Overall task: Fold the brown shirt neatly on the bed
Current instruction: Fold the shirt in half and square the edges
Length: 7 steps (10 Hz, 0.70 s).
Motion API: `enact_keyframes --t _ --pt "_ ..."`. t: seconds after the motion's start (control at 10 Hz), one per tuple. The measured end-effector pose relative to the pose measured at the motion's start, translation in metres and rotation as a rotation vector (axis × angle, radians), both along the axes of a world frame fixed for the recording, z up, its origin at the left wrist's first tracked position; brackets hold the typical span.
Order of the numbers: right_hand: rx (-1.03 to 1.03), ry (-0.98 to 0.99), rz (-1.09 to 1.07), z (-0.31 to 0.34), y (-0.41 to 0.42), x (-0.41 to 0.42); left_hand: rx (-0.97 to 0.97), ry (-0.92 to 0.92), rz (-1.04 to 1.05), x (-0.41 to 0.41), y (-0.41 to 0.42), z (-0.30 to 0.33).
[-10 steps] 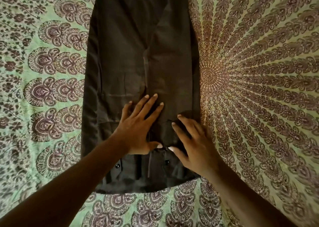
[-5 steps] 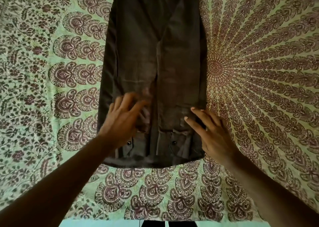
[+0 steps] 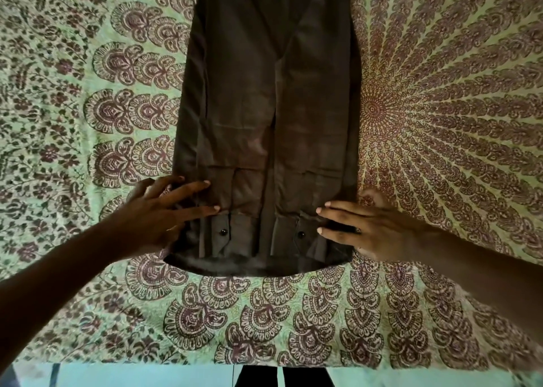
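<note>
Bed: patterned green bedspread (image 3: 88, 122) | brown shirt (image 3: 264, 107) flat | floor (image 3: 147, 376) below

Two bare forearms, no sleeves, left hand (image 3: 152, 213), right hand (image 3: 373, 228), light fingernails

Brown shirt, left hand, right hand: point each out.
brown shirt (image 3: 264, 107): head view, middle of the folded panel.
left hand (image 3: 158, 216): head view, back of hand.
right hand (image 3: 373, 225): head view, back of hand.
</note>
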State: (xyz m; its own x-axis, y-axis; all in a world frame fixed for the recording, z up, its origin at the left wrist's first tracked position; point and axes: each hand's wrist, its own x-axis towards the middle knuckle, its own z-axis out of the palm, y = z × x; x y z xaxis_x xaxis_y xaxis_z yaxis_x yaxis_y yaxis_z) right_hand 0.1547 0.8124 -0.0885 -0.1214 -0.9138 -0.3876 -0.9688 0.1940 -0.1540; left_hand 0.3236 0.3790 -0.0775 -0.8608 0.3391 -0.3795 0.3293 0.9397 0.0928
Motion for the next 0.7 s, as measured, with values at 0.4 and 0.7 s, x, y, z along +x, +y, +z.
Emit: enact_keyframes --t 0.4,0.7 --pt "-0.293 0.112 -0.02 -0.02 -0.002 0.015 0.119 0.018 -0.057 -0.005 -0.015 -0.004" --pt "-0.328 -0.037 -0.362 -0.011 -0.025 0.034 0.292 0.087 0.199 -0.014 0.012 -0.013"
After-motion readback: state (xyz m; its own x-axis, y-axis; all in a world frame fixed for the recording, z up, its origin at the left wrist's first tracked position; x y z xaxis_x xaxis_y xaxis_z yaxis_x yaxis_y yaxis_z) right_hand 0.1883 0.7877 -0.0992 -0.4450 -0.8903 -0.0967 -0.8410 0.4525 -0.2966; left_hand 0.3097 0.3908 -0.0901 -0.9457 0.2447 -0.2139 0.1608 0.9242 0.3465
